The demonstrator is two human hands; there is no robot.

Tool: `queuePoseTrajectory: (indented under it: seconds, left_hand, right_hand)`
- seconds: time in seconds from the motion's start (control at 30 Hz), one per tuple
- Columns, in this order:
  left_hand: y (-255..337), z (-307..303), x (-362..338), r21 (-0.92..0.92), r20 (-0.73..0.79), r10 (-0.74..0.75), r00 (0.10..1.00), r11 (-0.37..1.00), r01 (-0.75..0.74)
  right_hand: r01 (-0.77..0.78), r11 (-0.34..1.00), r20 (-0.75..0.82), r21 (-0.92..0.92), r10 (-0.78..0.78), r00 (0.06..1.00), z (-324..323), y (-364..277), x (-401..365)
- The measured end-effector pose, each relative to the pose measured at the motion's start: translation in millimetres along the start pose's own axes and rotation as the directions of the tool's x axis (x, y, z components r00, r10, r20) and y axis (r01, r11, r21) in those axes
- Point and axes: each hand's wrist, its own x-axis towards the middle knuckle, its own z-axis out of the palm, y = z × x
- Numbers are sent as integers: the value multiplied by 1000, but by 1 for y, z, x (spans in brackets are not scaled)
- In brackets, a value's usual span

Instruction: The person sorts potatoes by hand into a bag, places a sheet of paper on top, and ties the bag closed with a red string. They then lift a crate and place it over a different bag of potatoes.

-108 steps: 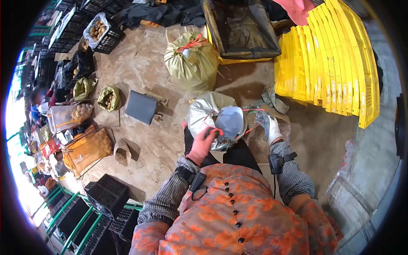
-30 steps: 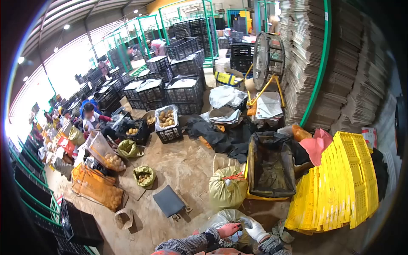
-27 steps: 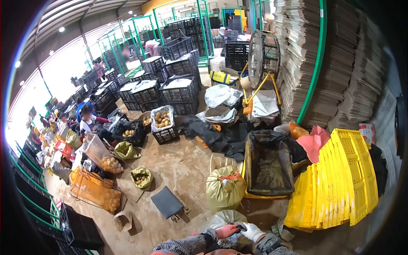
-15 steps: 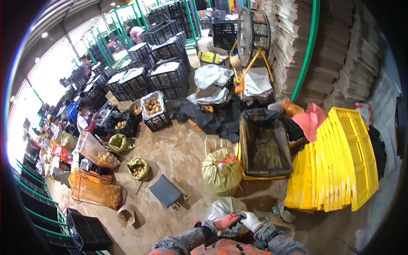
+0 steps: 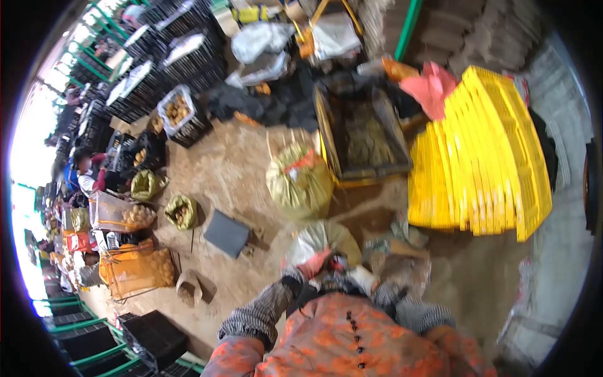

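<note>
Close in front of my body, my left hand (image 5: 315, 262), in a pink glove, is closed at the near side of a pale translucent bag (image 5: 311, 242). Something small and dark lies between my hands, too blurred to name. My right hand (image 5: 363, 278), in a white glove, is beside it with its fingers smeared and partly hidden. Just beyond stands a tied yellow-green sack (image 5: 300, 188) with a red tie at its top.
Yellow plastic crates (image 5: 477, 163) stand stacked at the right. A dark-lined bin (image 5: 367, 135) is beyond the sack. A grey stool (image 5: 227, 234), an open sack (image 5: 181, 212) and an orange mesh bag (image 5: 141, 272) are at the left. A person (image 5: 88, 176) sits at far left.
The view has tilted down, showing more of my patterned clothing. The tied sack and crates appear higher in the frame. My hands remain close together at the pale bag.
</note>
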Motion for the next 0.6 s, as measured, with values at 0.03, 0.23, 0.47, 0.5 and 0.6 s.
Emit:
queuePoseTrajectory:
  seconds: [0.03, 0.23, 0.47, 0.5, 0.6]
  left_hand:
    - [-53, -15, 13, 283, 32, 201, 979, 938, -202]
    - [62, 19, -37, 684, -513, 206, 833, 684, 252]
    - [51, 43, -34, 832, -193, 556, 808, 530, -165]
    - [51, 46, -35, 850, -182, 561, 807, 503, -158]
    - [66, 45, -35, 879, -265, 611, 746, 471, -74]
  right_hand:
    - [-144, 971, -121, 191, 169, 978, 19, -59, -22]
    - [398, 906, -352, 144, -328, 876, -16, -86, -12]
    - [91, 924, 95, 371, -135, 986, -6, -97, 6]
    - [122, 914, -10, 387, -128, 992, -2, -94, 7]
    - [214, 896, -233, 388, -129, 964, 10, -87, 15]
